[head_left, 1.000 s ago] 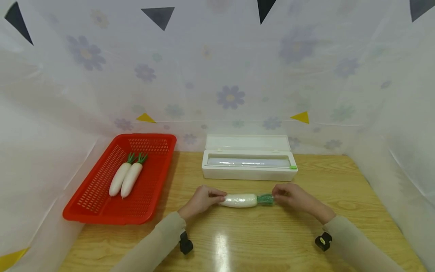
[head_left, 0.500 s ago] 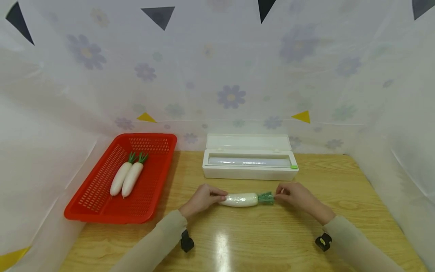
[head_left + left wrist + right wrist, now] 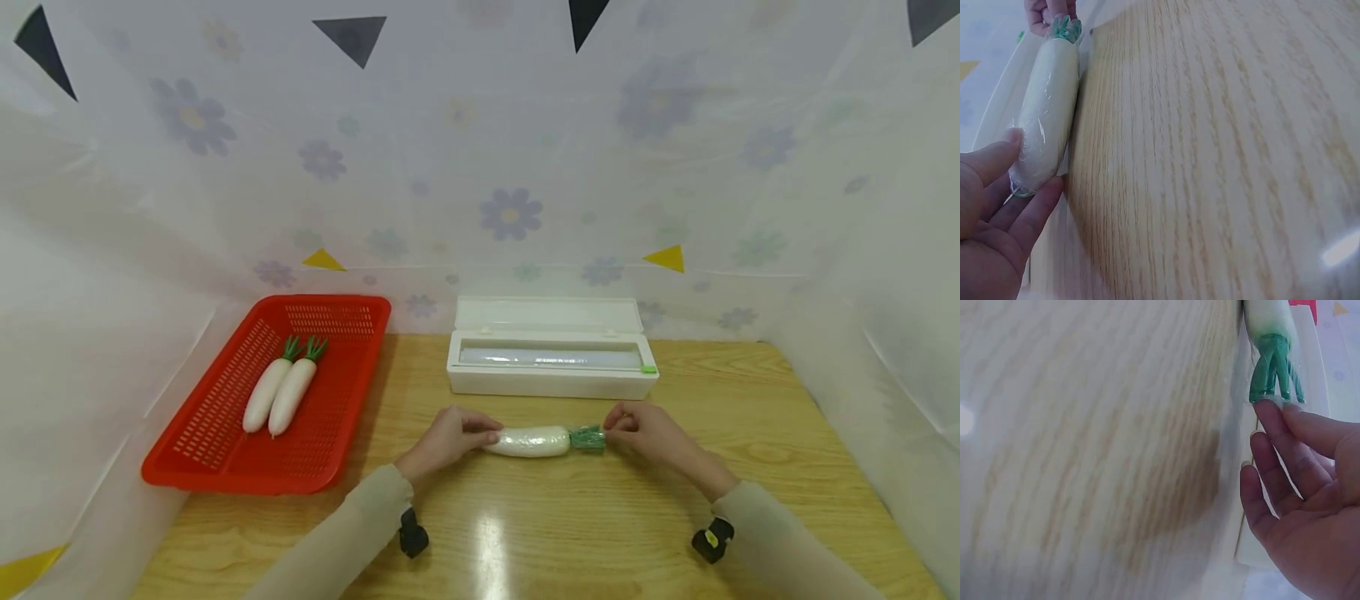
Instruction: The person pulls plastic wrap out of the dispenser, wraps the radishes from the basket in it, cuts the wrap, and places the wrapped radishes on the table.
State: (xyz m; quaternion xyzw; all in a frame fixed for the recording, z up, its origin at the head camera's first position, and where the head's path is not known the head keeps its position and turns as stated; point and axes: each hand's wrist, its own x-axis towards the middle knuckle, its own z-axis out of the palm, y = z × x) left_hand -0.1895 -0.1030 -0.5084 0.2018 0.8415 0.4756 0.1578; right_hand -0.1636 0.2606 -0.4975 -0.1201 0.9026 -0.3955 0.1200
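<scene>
A white daikon radish [image 3: 532, 442] with a green leafy top [image 3: 587, 438] lies sideways, wrapped in clear, shiny plastic film. My left hand [image 3: 450, 438] holds its root end. In the left wrist view the thumb lies on one side of the radish [image 3: 1050, 103] and the fingers curl under its tip. At the leaf end, my right hand [image 3: 651, 435] pinches the film just past the leaf tips. The right wrist view shows thumb and forefinger together at the film edge [image 3: 1277, 400], the other fingers loosely bent.
Behind the radish stands a white cling film box [image 3: 551, 384], lid up, with a film roll [image 3: 547, 357] inside. On the left, a red basket [image 3: 352, 417] holds two unwrapped daikon radishes [image 3: 291, 397]. A flowered curtain [image 3: 510, 167] encloses the wooden table [image 3: 600, 533].
Both hands keep their hold on the wrapped radish. The right hand and its wrist have shifted only slightly, and the film around the leaves lies a little differently.
</scene>
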